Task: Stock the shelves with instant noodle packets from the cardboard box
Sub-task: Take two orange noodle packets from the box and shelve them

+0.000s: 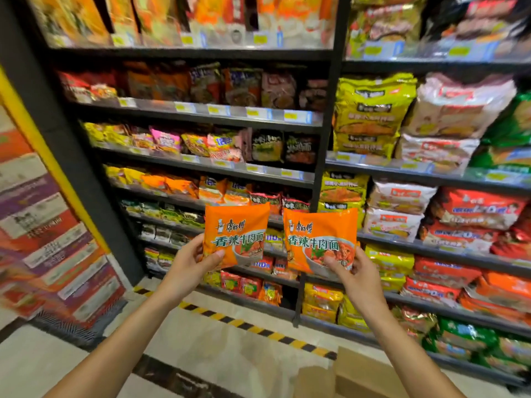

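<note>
Orange packets are in both our hands, one apiece, raised side by side in front of the shelves point(201, 168). Our left hand point(191, 261) pinches the left packet point(234, 234) at its lower left corner, thumb across the front and fingers behind. Our right hand point(355, 272) grasps the right packet point(319, 239) along its lower edge in the same manner. Both packets are upright with their printed faces toward us; they sit near one another but do not touch, and neither rests on any shelf.

Behind the left packet, one shelf row point(178, 183) carries orange packets of a similar colour. We judge that row a likely destination, though blur prevents us from matching the print. Every visible row is already well filled with noodle packets of many kinds, and we cannot pick out an obvious gap from this view.

The cardboard box point(370, 377) stands on the floor at the lower right, just below our right forearm. Only its top edge and one flap show, so we cannot tell how many packets remain inside.

Our assessment: the task is in mid-course. Two packets are out of the box and in transit; placing them is outstanding, as is whatever stock the box holds.
</note>
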`<control>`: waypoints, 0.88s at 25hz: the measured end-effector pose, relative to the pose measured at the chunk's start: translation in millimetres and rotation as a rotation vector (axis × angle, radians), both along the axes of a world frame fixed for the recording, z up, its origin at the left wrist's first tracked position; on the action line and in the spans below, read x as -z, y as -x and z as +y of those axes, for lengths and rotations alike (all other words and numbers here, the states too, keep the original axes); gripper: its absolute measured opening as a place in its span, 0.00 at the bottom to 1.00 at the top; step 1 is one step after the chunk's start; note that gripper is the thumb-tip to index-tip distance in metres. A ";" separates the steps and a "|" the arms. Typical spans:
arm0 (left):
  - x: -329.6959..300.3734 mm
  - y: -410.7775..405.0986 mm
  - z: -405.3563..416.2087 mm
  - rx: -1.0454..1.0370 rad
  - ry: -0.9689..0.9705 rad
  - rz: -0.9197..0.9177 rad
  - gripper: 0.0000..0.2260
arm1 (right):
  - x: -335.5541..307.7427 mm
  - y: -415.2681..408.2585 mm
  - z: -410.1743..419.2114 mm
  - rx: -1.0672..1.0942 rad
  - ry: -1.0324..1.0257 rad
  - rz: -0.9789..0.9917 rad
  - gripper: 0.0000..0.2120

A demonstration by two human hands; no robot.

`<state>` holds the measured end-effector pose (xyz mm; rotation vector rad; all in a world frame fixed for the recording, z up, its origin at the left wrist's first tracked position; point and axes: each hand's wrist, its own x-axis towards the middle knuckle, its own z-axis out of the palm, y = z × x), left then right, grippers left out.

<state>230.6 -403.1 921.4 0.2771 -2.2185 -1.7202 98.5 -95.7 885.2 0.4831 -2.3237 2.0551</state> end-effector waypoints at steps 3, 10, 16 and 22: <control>-17.8 -8.8 -52.1 -0.049 -0.030 0.053 0.15 | -26.0 4.7 -56.1 -0.016 0.000 0.064 0.14; -57.9 -34.6 -204.1 -0.121 -0.062 0.154 0.14 | -71.5 3.2 -219.6 -0.083 0.031 0.152 0.14; -72.7 -32.6 -304.7 -0.121 -0.097 0.206 0.16 | -89.9 1.2 -320.9 -0.088 0.082 0.183 0.14; -76.9 2.5 -366.8 -0.087 -0.093 0.204 0.15 | -107.1 32.4 -376.7 -0.086 0.071 0.198 0.12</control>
